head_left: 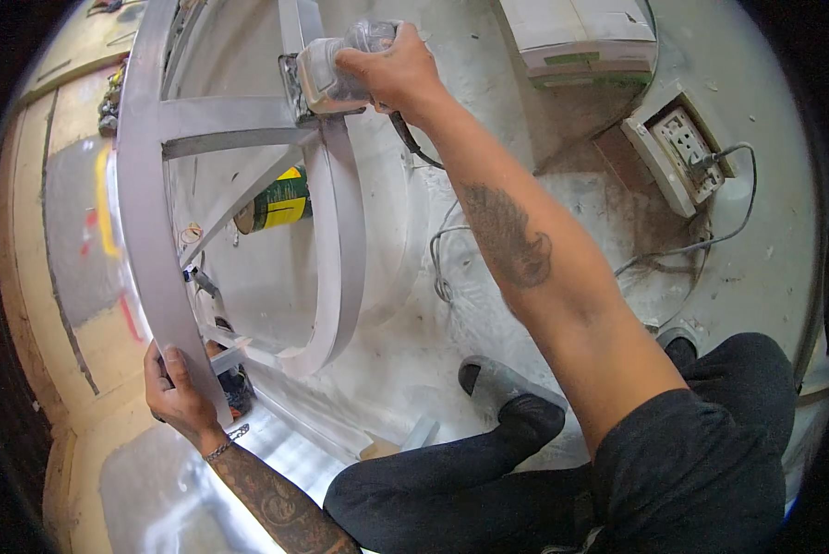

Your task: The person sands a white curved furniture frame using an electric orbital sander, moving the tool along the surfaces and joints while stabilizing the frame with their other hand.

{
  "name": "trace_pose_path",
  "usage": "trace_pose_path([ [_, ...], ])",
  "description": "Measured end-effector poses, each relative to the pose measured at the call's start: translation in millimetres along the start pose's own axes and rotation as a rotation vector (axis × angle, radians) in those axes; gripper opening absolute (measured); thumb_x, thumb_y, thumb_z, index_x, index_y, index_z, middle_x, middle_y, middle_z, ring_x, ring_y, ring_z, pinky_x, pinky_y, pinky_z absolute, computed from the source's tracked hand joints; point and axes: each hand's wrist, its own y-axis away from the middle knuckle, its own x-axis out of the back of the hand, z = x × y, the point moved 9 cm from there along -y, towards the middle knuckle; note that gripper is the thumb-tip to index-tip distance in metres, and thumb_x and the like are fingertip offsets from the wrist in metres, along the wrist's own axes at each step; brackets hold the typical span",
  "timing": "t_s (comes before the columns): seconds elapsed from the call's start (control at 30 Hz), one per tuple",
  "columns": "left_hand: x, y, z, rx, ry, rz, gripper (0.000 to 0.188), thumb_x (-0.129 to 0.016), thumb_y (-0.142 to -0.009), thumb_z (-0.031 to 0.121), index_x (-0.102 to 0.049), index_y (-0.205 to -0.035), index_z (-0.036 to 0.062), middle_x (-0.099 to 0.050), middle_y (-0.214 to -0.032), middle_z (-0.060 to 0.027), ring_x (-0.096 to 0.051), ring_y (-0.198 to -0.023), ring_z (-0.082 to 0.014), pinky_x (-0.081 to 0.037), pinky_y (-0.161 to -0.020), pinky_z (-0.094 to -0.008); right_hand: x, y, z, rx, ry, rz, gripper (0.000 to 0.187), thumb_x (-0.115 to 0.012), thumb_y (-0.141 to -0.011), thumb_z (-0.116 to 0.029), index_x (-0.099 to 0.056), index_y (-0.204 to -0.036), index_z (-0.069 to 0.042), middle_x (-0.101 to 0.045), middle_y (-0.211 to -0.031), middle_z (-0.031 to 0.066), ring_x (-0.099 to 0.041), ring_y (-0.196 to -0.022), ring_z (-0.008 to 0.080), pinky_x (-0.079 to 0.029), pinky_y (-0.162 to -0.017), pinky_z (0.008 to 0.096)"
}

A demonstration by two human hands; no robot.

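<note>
A grey frame (145, 212) with a long side bar, a crosspiece and a curved bar stands in front of me. My right hand (400, 76) is wrapped round a dusty electric sander (329, 78), its flat pad against the frame where the crosspiece meets the curved bar. A dark cord runs from the sander's near end. Near the lower end of the long bar, my left hand (183, 395) grips the frame, thumb on top and fingers partly hidden behind it.
Behind the frame lies a green and yellow can (283, 199). At the right, a power outlet box (687, 152) has a grey cord plugged in. A white carton (580, 32) sits at the far right. Loose cable (440, 263) and pale dust lie on the floor near my sandalled foot (511, 388).
</note>
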Motion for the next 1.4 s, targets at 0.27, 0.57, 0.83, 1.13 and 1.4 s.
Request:
trace_pose_path([
  [0.27, -3.5, -1.7, 7.5, -0.002, 0.016, 0.007, 0.049, -0.060, -0.097, 0.039, -0.064, -0.118, -0.0056, -0.070, -0.098, -0.0117, -0.063, -0.088, -0.0181, -0.050, -0.082, -0.0320, 0.7, -8.2, 15.3, -0.034, 0.091, -0.010, 0.067, -0.082, -0.068, -0.035, -0.051, -0.110, 0.006, -0.067, -0.090, 0.0171, -0.064, -0.059, 0.0183, -0.053, -0.047, 0.0319],
  [0.57, -1.4, -0.2, -7.5, 0.057, 0.040, -0.002, 0.048, -0.060, -0.097, 0.038, -0.065, -0.118, -0.0048, -0.070, -0.096, -0.0112, -0.063, -0.086, -0.0178, -0.050, -0.081, -0.0315, -2.1, -7.8, 20.9, -0.042, 0.107, 0.033, 0.069, -0.081, -0.068, -0.035, -0.052, -0.113, 0.008, -0.066, -0.096, 0.0188, -0.067, -0.069, 0.0200, -0.055, -0.050, 0.0334],
  [0.83, 0.2, 0.2, -2.8, 0.017, 0.026, 0.004, 0.048, -0.059, -0.097, 0.039, -0.065, -0.118, -0.0041, -0.070, -0.097, -0.0113, -0.063, -0.087, -0.0181, -0.050, -0.081, -0.0315, -2.8, 7.7, -1.4, -0.121, 0.003, -0.093, 0.071, -0.081, -0.068, -0.036, -0.052, -0.115, 0.009, -0.067, -0.100, 0.0200, -0.069, -0.074, 0.0227, -0.058, -0.056, 0.0346],
  [1.13, -1.1, 1.7, 5.5, -0.001, 0.015, 0.005, 0.050, -0.059, -0.097, 0.041, -0.065, -0.118, -0.0044, -0.069, -0.095, -0.0102, -0.061, -0.085, -0.0172, -0.049, -0.079, -0.0298, -5.4, 2.7, 0.7, -0.166, 0.004, -0.128, 0.076, -0.082, -0.068, -0.039, -0.052, -0.117, 0.009, -0.066, -0.104, 0.0223, -0.070, -0.080, 0.0244, -0.058, -0.060, 0.0349],
  [1.4, 0.3, 2.1, 9.4, -0.057, 0.008, 0.069, 0.051, -0.054, -0.099, 0.045, -0.065, -0.109, -0.0038, -0.065, -0.087, -0.0069, -0.058, -0.078, -0.0150, -0.047, -0.071, -0.0301, -1.3, -5.1, -1.6, -0.177, 0.077, 0.024, 0.079, -0.082, -0.068, -0.040, -0.050, -0.120, 0.011, -0.066, -0.108, 0.0235, -0.070, -0.086, 0.0273, -0.058, -0.066, 0.0349],
])
